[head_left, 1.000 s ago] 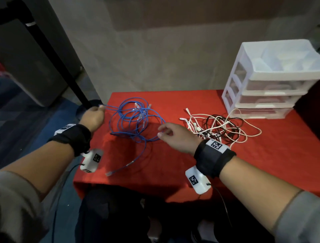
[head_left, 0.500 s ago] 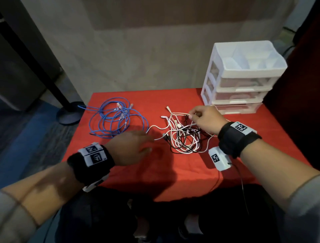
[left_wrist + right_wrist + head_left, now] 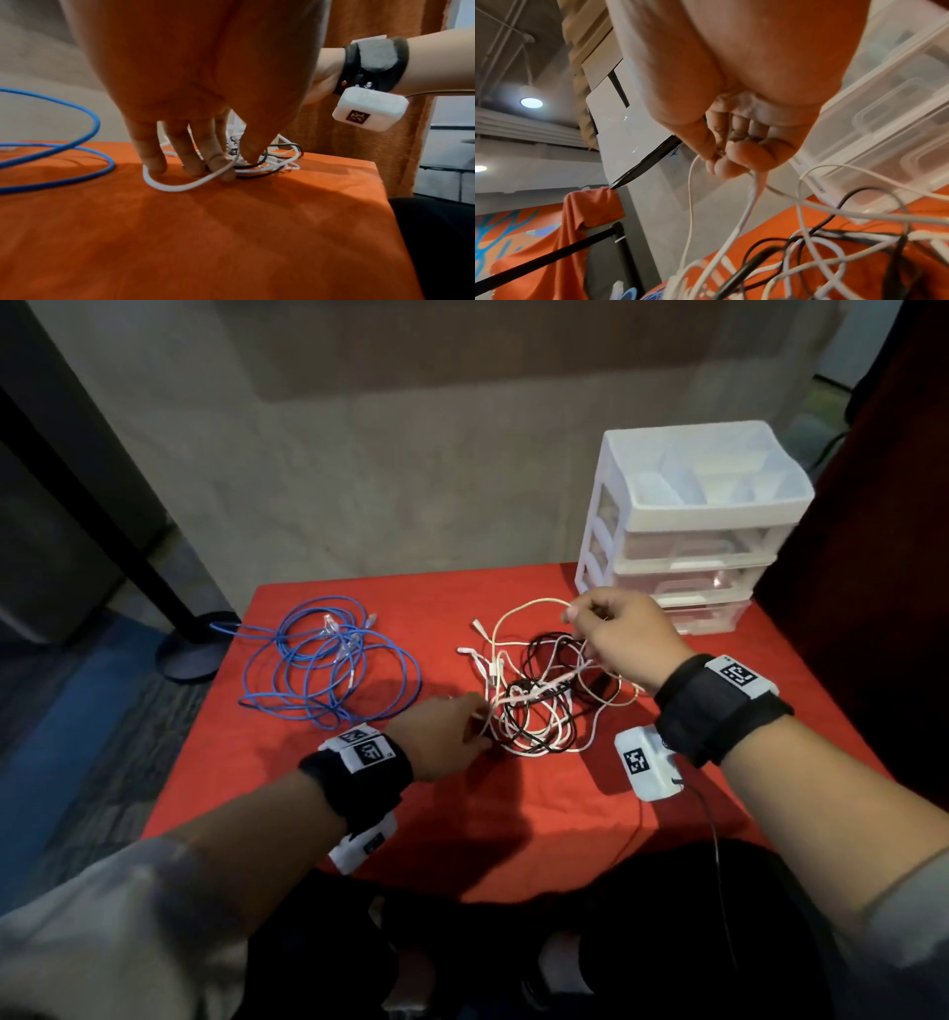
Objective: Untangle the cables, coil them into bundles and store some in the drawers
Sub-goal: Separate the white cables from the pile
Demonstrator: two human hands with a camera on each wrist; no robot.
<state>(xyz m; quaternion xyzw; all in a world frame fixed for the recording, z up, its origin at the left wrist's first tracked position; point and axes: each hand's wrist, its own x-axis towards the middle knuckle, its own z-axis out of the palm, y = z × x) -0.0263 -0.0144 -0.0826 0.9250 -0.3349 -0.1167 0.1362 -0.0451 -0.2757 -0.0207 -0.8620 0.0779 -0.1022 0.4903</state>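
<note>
Two hands are working the white-and-black tangle (image 3: 539, 706) at frame centre: your right hand (image 3: 624, 639) is pinching a white cable (image 3: 518, 613), lifting its loop, while your left hand (image 3: 444, 737) is pressing straight fingers (image 3: 195, 160) onto the tangle's near edge (holding nothing). The blue cable (image 3: 328, 665) is lying left-centre, the drawer unit (image 3: 688, 526) upper right.
</note>
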